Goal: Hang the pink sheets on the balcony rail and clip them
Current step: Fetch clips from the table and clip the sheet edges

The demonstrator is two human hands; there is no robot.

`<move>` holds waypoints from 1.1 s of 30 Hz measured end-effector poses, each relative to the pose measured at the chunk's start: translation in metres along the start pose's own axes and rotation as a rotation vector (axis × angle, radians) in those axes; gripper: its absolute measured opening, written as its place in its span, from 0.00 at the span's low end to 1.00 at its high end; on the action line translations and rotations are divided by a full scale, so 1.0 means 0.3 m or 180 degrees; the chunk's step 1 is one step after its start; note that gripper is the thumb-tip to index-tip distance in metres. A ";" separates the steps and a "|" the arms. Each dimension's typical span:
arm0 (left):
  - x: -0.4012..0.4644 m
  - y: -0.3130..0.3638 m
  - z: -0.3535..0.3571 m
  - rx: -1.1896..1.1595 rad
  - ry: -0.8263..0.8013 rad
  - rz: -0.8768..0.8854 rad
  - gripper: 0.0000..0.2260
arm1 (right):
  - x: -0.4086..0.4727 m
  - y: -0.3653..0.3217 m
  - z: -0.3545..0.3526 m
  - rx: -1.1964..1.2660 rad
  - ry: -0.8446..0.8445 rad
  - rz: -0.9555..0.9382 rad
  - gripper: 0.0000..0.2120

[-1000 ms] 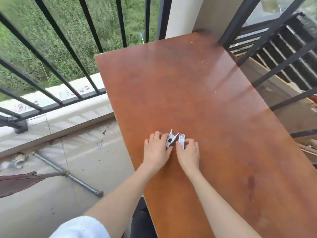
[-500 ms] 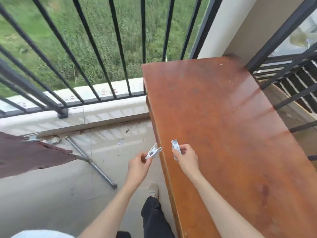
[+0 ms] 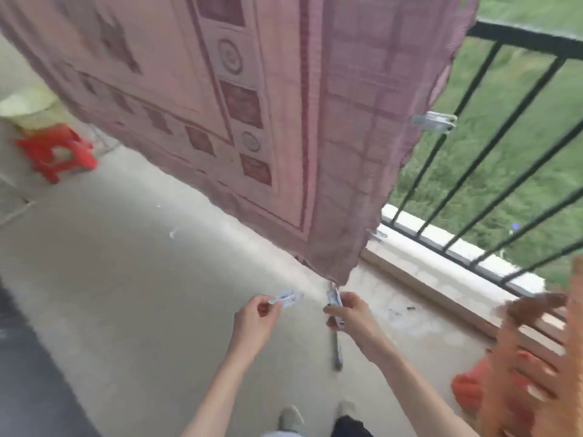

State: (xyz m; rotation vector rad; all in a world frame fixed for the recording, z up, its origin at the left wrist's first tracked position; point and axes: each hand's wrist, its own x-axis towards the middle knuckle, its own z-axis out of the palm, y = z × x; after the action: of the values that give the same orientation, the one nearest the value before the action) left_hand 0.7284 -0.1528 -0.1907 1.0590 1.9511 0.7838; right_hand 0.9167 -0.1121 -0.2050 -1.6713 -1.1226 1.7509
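A pink patterned sheet (image 3: 252, 99) hangs over the black balcony rail (image 3: 523, 36) and fills the upper middle of the view. A pale clip (image 3: 435, 122) is fastened on its right edge, and a second clip (image 3: 377, 234) sits lower on the same edge. My left hand (image 3: 255, 320) pinches a white clothes clip (image 3: 287, 299). My right hand (image 3: 350, 313) grips another white clip (image 3: 333, 302) just below the sheet's bottom corner. The whole view is blurred by motion.
A red plastic stool (image 3: 56, 151) stands at the far left with a pale basin (image 3: 30, 108) behind it. A metal pipe (image 3: 337, 351) lies on the concrete floor below my right hand. The brown table edge (image 3: 536, 357) is at the lower right. Grass lies beyond the rail.
My view has swung left from the brown table to the hanging sheet. Both hands lifted a clip each off the table and carry them toward the sheet's lower corner.
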 end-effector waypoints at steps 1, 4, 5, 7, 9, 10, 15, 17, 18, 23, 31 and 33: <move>0.024 -0.033 -0.077 -0.0040 0.0137 -0.0079 0.05 | 0.031 -0.044 0.081 -0.0182 -0.0125 -0.0037 0.06; 0.089 -0.134 -0.274 -0.0235 0.0422 -0.0317 0.06 | 0.112 -0.171 0.309 -0.0563 -0.0469 -0.0313 0.05; 0.111 -0.164 -0.329 -0.0289 0.0485 -0.0405 0.05 | 0.128 -0.220 0.380 -0.0645 -0.0599 -0.0417 0.03; 0.160 -0.219 -0.427 -0.0458 0.0529 -0.0574 0.04 | 0.163 -0.315 0.514 -0.0972 -0.1066 -0.0610 0.04; 0.228 -0.258 -0.522 -0.0661 0.0543 -0.0646 0.03 | 0.218 -0.400 0.641 -0.1444 -0.1635 -0.0707 0.12; 0.270 -0.272 -0.570 -0.0713 0.0580 -0.0664 0.04 | 0.256 -0.434 0.706 -0.1631 -0.1880 -0.0725 0.10; 0.565 -0.288 -0.827 -0.0957 0.0664 -0.0609 0.03 | 0.506 -0.595 1.013 -0.2032 -0.2367 -0.0812 0.08; 0.706 -0.273 -0.930 -0.1105 0.0665 -0.0606 0.03 | 0.615 -0.684 1.128 -0.2046 -0.2501 -0.0789 0.07; 0.772 -0.262 -0.980 -0.1189 0.0717 -0.0622 0.03 | 0.666 -0.739 1.184 -0.2091 -0.2561 -0.0797 0.06; 1.032 -0.236 -1.237 -0.1493 0.1222 -0.0577 0.02 | 0.892 -1.005 1.482 -0.2252 -0.2971 -0.0834 0.04; 1.353 -0.362 -1.667 -0.1930 0.1862 -0.0656 0.03 | 1.143 -1.227 2.040 -0.1836 -0.3369 -0.0548 0.14; 1.464 -0.425 -1.783 -0.1884 0.1772 -0.0731 0.03 | 1.228 -1.278 2.197 -0.1563 -0.3288 -0.0433 0.09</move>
State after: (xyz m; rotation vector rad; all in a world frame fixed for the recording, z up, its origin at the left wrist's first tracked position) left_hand 0.0684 0.0895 -0.1606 0.2669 2.0200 1.5148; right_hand 0.1474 0.2388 -0.1611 -0.7656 -2.1712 2.4321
